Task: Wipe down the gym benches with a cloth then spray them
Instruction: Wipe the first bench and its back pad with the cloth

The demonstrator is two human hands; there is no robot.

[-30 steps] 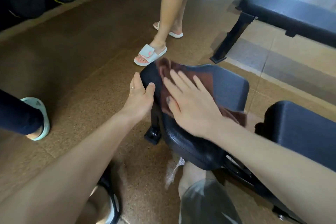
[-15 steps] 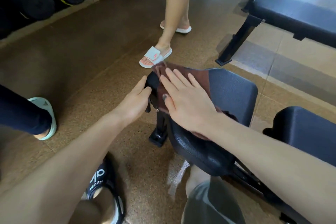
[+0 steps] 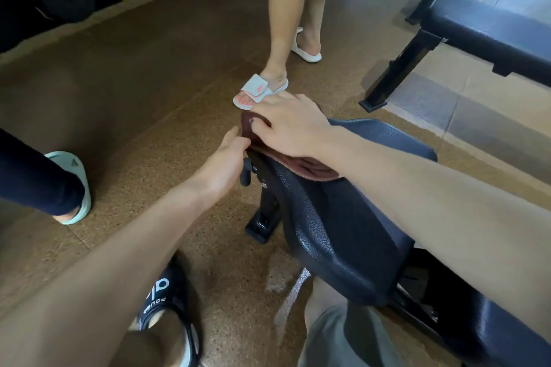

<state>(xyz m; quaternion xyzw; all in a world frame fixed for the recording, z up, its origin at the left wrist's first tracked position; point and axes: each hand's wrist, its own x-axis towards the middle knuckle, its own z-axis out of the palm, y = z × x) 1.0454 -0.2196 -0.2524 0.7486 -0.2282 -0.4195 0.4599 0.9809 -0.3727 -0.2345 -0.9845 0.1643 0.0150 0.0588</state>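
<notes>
Maroon cloth (image 3: 301,168) lies on the black bench seat (image 3: 343,217), right hand (image 3: 293,125) curled over its front edge, left hand (image 3: 226,159) pinching the cloth's corner.

Left arm reached forward from the lower left, bare, forearm running diagonally up toward the middle. Left hand (image 3: 226,158) turned thumb-up, fingers curled and tucked in at the near edge of the cloth (image 3: 301,165), apparently pinching it, though the fingertips lay partly hidden. Right arm stretched in from the right edge, bare, forearm crossing above the padded worktop (image 3: 343,217). Right hand (image 3: 293,125) laid palm-down on the cloth at the pad's far end, fingers bent over the end and pressing down, thumb hooked into the cloth toward the left hand. Hands close together, thumbs nearly meeting. Both wrists kept fairly straight.
</notes>
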